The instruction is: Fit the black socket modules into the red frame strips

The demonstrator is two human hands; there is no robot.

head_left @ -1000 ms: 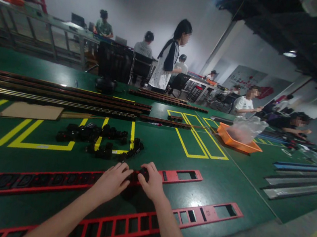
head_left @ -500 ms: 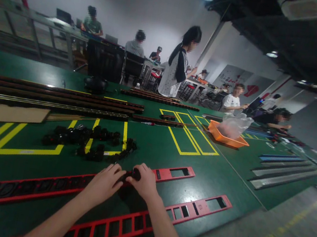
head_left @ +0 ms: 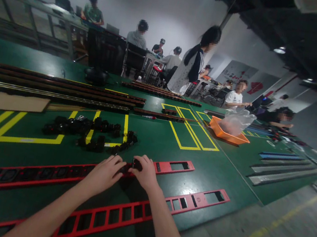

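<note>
My right hand (head_left: 146, 172) is closed, fingers curled round a small black part (head_left: 137, 164) above the far red slotted frame (head_left: 173, 167). Beside it, my left hand (head_left: 107, 170) is also closed, fingertips on a dark piece (head_left: 125, 167) at the frame; the hand hides much of it. To the left, dark square and round modules (head_left: 10, 175) fill the frame's openings. Nearer to me, under my forearms, lies a second red slotted frame (head_left: 126, 213) with bare openings along the visible part. Beyond my hands sits a loose cluster of small black parts (head_left: 100, 143).
Long dark rails (head_left: 59, 89) lie across the back left, behind a cardboard sheet (head_left: 10, 102). An orange tray (head_left: 229, 136) with a plastic bag stands at right, near several grey strips (head_left: 287, 172). Beyond the green table (head_left: 222, 174), people sit and one person (head_left: 192, 63) stands.
Both hands stay at the same place on the far frame, with the right fingers slightly shifted on the black part. The view has tipped down a little; the standing person has moved right.
</note>
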